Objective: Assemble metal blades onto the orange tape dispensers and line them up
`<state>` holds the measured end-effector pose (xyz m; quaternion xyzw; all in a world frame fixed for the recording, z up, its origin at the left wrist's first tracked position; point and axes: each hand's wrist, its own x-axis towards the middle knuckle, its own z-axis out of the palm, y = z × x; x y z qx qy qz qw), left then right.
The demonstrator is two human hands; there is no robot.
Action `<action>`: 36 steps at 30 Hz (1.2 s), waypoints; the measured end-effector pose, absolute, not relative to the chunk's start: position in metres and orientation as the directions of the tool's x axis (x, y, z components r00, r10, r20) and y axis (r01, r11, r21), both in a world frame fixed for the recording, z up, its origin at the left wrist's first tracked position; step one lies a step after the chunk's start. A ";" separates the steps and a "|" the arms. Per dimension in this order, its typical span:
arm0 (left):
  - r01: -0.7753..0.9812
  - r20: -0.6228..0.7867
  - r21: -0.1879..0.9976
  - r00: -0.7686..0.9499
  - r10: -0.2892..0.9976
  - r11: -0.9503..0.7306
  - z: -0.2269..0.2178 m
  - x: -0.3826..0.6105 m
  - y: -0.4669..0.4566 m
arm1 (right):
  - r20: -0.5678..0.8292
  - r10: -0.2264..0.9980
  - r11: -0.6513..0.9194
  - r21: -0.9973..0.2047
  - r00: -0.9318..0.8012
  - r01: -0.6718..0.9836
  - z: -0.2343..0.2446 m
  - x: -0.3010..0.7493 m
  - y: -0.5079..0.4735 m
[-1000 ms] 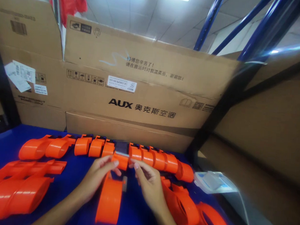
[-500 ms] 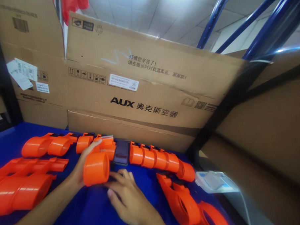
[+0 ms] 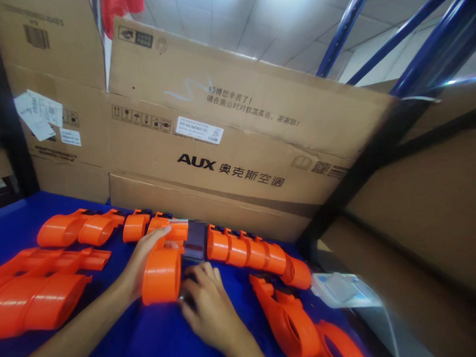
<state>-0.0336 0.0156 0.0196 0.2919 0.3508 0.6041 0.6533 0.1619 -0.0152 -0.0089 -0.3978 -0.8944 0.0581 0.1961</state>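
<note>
My left hand (image 3: 141, 264) grips an orange plastic tape dispenser (image 3: 162, 274) standing on the blue table (image 3: 199, 340), its round end facing me. My right hand (image 3: 206, 308) rests just to the right of it with fingers curled against a small dark part (image 3: 186, 298) near the dispenser's base; what the fingers hold is hidden. A dark flat piece (image 3: 195, 240) sits right behind the dispenser, in a gap in the back row of orange dispensers (image 3: 254, 255).
More orange dispensers lie at the left (image 3: 31, 301), back left (image 3: 78, 228) and front right (image 3: 294, 328). Large cardboard boxes (image 3: 231, 146) wall off the back. A white packet (image 3: 341, 289) lies at the table's right edge beside a dark shelf post (image 3: 365, 158).
A second ago both hands held the dispenser by its front end. My left hand then swung it round and stood it up, and my right hand dropped to the table beside its base.
</note>
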 end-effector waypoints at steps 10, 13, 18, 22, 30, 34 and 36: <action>-0.429 0.002 0.903 0.029 1.000 0.010 0.008 -0.024 0.017 | 0.624 0.755 0.562 -0.459 -0.200 0.688 0.008 0.192 -0.001; -0.292 0.033 0.957 0.077 0.996 -0.009 0.003 -0.021 0.015 | 0.666 0.746 0.522 -0.571 -0.014 0.633 0.012 0.200 0.002; -0.198 0.106 0.978 0.175 0.979 -0.071 0.004 -0.016 0.009 | 0.655 0.756 0.556 -0.623 -0.024 0.550 0.016 0.199 -0.001; -0.211 0.171 0.970 0.224 0.959 -0.124 0.007 -0.012 0.005 | 0.640 0.760 0.596 -0.617 -0.113 0.514 0.015 0.194 -0.004; -0.252 0.181 0.962 0.281 0.942 -0.109 0.007 -0.007 -0.001 | 0.636 0.753 0.620 -0.597 -0.171 0.509 0.014 0.193 -0.005; -0.265 0.171 0.960 0.283 0.944 -0.095 0.006 -0.006 -0.002 | 0.645 0.746 0.627 -0.596 -0.166 0.500 0.014 0.192 -0.005; -0.260 0.168 0.961 0.281 0.945 -0.094 0.006 -0.006 -0.002 | 0.646 0.744 0.631 -0.597 -0.170 0.496 0.014 0.192 -0.005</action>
